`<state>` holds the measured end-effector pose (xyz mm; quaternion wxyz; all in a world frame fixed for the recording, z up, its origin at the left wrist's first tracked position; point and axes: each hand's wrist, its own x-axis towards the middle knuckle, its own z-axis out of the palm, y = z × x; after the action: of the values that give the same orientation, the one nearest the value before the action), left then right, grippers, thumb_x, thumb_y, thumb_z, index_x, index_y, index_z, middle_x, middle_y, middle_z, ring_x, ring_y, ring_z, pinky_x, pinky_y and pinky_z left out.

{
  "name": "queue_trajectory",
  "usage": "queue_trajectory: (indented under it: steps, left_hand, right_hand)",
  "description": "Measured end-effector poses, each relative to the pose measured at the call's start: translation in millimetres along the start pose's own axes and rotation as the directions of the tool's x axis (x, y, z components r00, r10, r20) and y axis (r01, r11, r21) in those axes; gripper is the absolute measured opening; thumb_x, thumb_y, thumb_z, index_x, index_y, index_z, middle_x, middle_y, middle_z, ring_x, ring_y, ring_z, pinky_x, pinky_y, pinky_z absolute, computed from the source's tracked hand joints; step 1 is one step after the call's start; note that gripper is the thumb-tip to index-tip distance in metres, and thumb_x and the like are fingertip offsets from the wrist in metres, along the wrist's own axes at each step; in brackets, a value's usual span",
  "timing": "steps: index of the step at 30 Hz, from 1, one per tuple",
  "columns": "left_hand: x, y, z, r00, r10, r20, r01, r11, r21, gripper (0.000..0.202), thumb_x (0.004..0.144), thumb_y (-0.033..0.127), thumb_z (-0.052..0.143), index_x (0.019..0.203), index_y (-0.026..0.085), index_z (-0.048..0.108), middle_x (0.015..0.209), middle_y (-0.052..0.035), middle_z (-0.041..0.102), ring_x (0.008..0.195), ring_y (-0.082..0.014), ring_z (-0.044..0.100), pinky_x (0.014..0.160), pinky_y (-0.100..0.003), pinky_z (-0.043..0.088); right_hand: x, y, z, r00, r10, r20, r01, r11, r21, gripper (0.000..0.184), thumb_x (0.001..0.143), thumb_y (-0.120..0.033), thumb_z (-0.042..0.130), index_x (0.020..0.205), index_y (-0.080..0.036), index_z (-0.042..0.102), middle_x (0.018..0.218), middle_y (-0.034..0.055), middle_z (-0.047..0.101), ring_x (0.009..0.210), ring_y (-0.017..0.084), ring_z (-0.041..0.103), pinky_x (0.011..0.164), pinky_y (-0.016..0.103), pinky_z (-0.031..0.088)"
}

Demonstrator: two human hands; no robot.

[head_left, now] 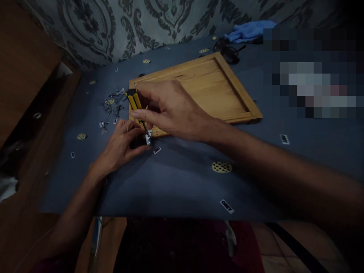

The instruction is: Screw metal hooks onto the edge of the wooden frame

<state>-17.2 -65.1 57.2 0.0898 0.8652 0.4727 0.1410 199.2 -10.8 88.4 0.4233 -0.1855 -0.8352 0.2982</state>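
My right hand [167,108] is closed around the yellow-and-black handle of a screwdriver [133,99], which tilts with its tip down. The tip meets a small shiny metal hinge [148,138] at the near left corner of a framed wooden cabinet door [239,89]. Fingers and thumb of my left hand [122,146] pinch the hinge from the left, just beside the door's edge. The door lies flat with its recessed panel facing up. My right hand covers part of its left side, and the screw under the tip is too small to make out.
Several loose metal fittings [115,108] lie left of the door, with another metal piece [103,127] nearer me. Dark sunglasses [230,53] and a blue cloth [250,30] are at the back. A wooden cabinet [25,64] borders the left, and a patterned wall [113,30] rises behind.
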Motion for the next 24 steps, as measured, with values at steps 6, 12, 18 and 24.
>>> queue_trajectory:
  steps: [6, 12, 18, 24]
  left_hand:
    - [-0.5, 0.6, 0.8, 0.999, 0.030, -0.022, -0.029, 1.000, 0.007, 0.043, 0.101, 0.057, 0.061, 0.119, 0.020, 0.073, 0.125, -0.0092, 0.064, 0.119, -0.0296, 0.056, 0.107, -0.048, 0.049]
    - [0.0, 0.7, -0.5, 1.000, 0.018, -0.018, -0.018, 1.000, 0.009, 0.043, 0.100, 0.057, 0.062, 0.119, 0.020, 0.073, 0.123, -0.0090, 0.064, 0.118, -0.0296, 0.057, 0.105, -0.048, 0.050]
    - [0.1, 0.5, -1.2, 1.000, -0.003, 0.001, 0.003, 1.000, 0.011, 0.039, 0.099, 0.053, 0.065, 0.119, 0.021, 0.073, 0.126, -0.0089, 0.064, 0.123, -0.0312, 0.056, 0.108, -0.050, 0.050]
    - [0.9, 2.7, -2.4, 1.000, 0.017, -0.004, -0.017, 0.999, 0.035, 0.043, 0.101, 0.058, 0.058, 0.119, 0.021, 0.072, 0.126, -0.0088, 0.065, 0.121, -0.0304, 0.056, 0.106, -0.049, 0.051]
  right_hand:
    - [-2.2, 1.4, 3.8, 0.999, -0.048, -0.025, 0.043, 0.984, -0.172, 0.027, 0.104, -0.030, 0.059, 0.087, -0.024, 0.038, 0.081, -0.0049, 0.048, 0.079, 0.013, 0.051, 0.078, 0.028, 0.042]
    - [-2.9, 3.5, 6.9, 0.998, -0.044, -0.048, 0.033, 0.980, -0.197, 0.024, 0.105, -0.034, 0.059, 0.092, -0.023, 0.043, 0.081, -0.0049, 0.053, 0.073, 0.012, 0.048, 0.074, 0.028, 0.041]
    - [-1.8, 1.1, 6.0, 1.000, 0.006, -0.026, -0.012, 0.973, -0.230, 0.024, 0.105, -0.040, 0.058, 0.092, -0.023, 0.048, 0.081, -0.0032, 0.057, 0.070, 0.013, 0.048, 0.071, 0.029, 0.041]
    - [-1.5, 0.8, 7.3, 0.999, -0.002, -0.039, -0.008, 0.968, -0.251, 0.023, 0.104, -0.039, 0.060, 0.092, -0.022, 0.051, 0.079, -0.0038, 0.055, 0.066, 0.013, 0.045, 0.069, 0.029, 0.039]
